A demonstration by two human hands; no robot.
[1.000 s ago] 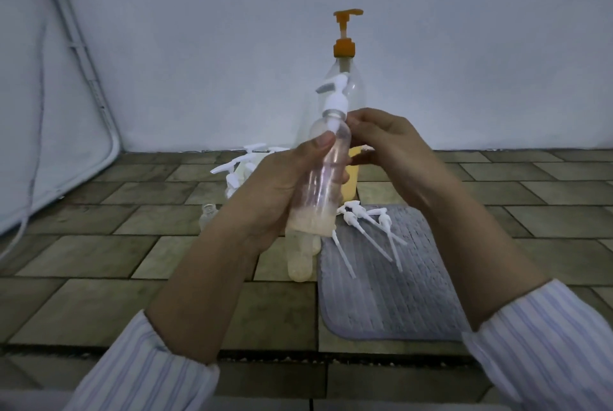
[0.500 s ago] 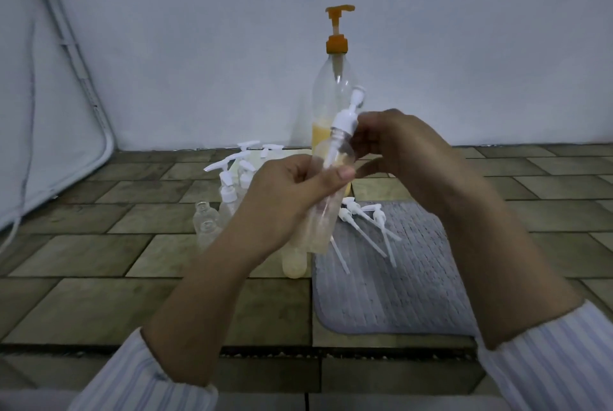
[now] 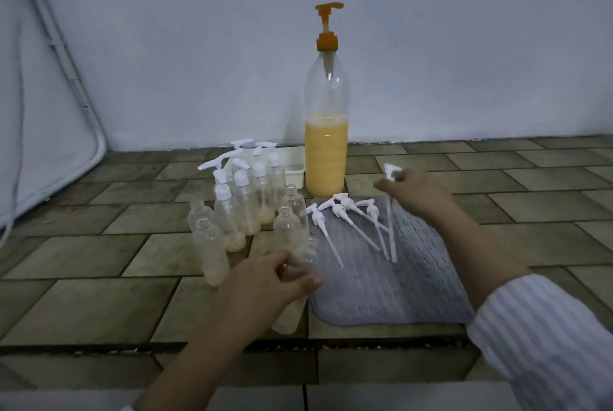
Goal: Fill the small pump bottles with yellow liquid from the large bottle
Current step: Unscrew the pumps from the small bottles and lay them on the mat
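The large clear bottle (image 3: pixel 326 158) with an orange pump stands at the back, about a third full of yellow liquid. My left hand (image 3: pixel 265 281) grips a small open bottle (image 3: pixel 300 284) with a little pale liquid at its bottom, low over the tiles. My right hand (image 3: pixel 414 193) pinches a white pump head (image 3: pixel 390 175), its long tube hanging down over the grey mat (image 3: pixel 398 278). Several small bottles (image 3: pixel 245 208) stand left of the mat, some capped with pumps, some open.
Several loose white pumps (image 3: pixel 348 211) lie on the mat's far end. A white tray (image 3: pixel 293 166) sits behind the small bottles. A wall runs along the back and a white frame (image 3: pixel 66 78) leans at the left.
The pump has come out of the small bottle. My right hand carried it right and down over the mat; my left hand lowered the open bottle toward the tiles.
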